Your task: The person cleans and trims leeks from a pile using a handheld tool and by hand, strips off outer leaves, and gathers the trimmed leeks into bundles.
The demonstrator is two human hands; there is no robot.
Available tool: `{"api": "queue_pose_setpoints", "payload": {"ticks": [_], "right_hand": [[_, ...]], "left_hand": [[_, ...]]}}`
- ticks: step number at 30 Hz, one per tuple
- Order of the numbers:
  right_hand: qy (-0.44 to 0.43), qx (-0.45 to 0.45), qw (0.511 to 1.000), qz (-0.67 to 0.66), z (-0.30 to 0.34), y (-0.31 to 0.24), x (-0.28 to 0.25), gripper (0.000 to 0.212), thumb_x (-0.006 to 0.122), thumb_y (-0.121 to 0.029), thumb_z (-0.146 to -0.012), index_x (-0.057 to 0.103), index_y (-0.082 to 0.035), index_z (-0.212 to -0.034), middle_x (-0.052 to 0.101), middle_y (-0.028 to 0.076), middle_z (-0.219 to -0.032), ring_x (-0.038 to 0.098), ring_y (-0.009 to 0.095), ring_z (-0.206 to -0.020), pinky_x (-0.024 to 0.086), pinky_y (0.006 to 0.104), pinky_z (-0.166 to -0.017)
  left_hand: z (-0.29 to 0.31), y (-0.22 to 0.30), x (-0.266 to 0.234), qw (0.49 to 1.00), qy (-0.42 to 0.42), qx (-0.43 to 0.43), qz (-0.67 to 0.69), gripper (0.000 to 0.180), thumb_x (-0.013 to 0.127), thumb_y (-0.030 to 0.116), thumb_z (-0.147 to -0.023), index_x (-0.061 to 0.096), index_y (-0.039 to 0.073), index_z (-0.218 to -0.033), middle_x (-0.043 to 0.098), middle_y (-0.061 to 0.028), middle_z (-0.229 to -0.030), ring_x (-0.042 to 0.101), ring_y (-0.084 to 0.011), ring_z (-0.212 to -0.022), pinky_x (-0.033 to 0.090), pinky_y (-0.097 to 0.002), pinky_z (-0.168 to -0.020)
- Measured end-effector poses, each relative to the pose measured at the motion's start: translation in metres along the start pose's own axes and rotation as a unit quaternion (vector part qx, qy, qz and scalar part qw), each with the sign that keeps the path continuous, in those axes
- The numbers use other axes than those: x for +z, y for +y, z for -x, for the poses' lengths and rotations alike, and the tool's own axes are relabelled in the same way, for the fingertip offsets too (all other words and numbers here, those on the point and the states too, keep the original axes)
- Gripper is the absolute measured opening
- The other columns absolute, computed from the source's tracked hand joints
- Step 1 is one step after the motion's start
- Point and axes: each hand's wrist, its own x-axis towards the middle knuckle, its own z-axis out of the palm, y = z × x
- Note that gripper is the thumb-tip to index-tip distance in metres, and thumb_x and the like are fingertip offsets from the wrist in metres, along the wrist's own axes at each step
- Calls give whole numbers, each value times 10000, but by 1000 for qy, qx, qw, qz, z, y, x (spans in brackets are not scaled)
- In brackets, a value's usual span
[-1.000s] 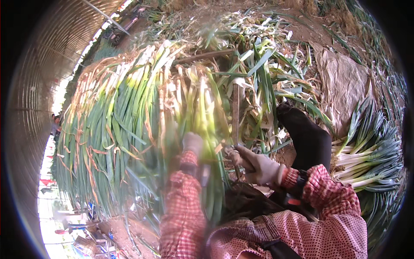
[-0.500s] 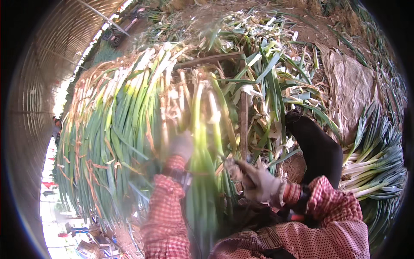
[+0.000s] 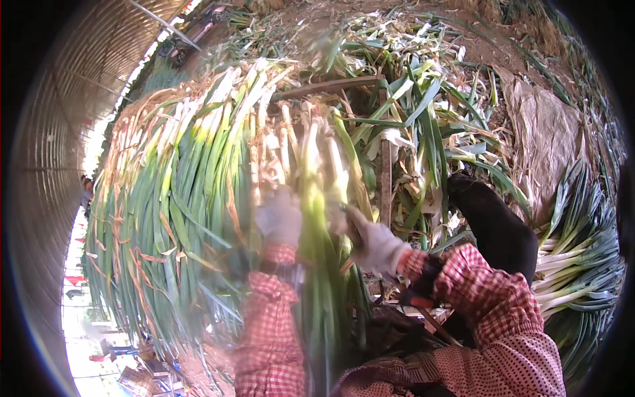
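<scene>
Several long green onions (image 3: 311,198) stretch in front of me, white root ends away from me and green leaves toward my lap. At their left edge is my left hand (image 3: 279,218), in a pale glove; its fingers are smeared by motion. My right hand (image 3: 378,248), gloved too, reaches the stalks from the right side. Its fingers are curled closed near the lower white part, and what they hold is hidden by blur. To the left lies a thick pile of green onions (image 3: 192,172), roots at the far end, with dry brown leaves hanging among them.
A wooden bar (image 3: 385,175) stands right of the stalks. Stripped leaves (image 3: 423,106) are heaped beyond it. My dark-clad leg (image 3: 496,218) is at the right, beside a brown sheet (image 3: 542,132) and another green onion bundle (image 3: 569,264). A ribbed wall (image 3: 53,152) curves along the left.
My right hand has moved up and left, to the stalks. My left hand has shifted slightly up in the picture. The whole view has turned a little.
</scene>
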Motion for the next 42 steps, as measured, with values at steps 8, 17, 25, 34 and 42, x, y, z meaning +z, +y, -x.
{"api": "queue_pose_setpoints", "payload": {"ticks": [8, 17, 25, 34, 42], "right_hand": [[44, 47, 996, -55, -48, -14, -24, 764, 612, -71, -817, 253, -79, -1491, 631, 251, -1152, 664, 298, -982, 567, 358, -804], [74, -51, 995, -33, 52, 43, -33, 917, 654, -116, -709, 207, -27, -1505, 628, 249, -1191, 637, 355, -1097, 502, 380, -926], [126, 24, 992, 2, -61, 33, -61, 878, 709, -212, -743, 264, -98, -1492, 594, 249, -1251, 596, 365, -1157, 475, 397, -1000], [131, -25, 991, 31, -92, 38, -76, 855, 732, -267, -711, 356, -82, -1456, 606, 216, -1248, 589, 339, -1172, 473, 379, -990], [38, -190, 979, -58, 41, 45, -29, 861, 684, -112, -754, 259, 5, -1493, 553, 231, -1331, 552, 320, -1232, 437, 361, -1033]], "left_hand": [[10, 24, -28, 972, -221, -71, 33, 448, 729, 340, -807, 608, 29, -1106, 686, -153, -1017, 689, -252, -821, 551, -365, -768], [56, 48, -12, 955, -225, -39, 188, 601, 712, 268, -795, 489, -28, -1267, 629, -265, -1037, 642, -333, -1042, 504, -392, -913], [90, 62, 44, 987, -125, 28, 93, 565, 724, 373, -769, 503, -6, -1126, 662, -251, -969, 656, -408, -937, 522, -471, -824], [67, 83, 42, 979, -200, -33, 35, 541, 713, 319, -778, 496, 1, -1158, 665, -257, -1046, 659, -410, -990, 531, -466, -852], [31, -12, 5, 881, -141, -83, 444, 455, 710, 189, -888, 539, 15, -1272, 660, -83, -976, 655, -179, -836, 579, -303, -731]]}}
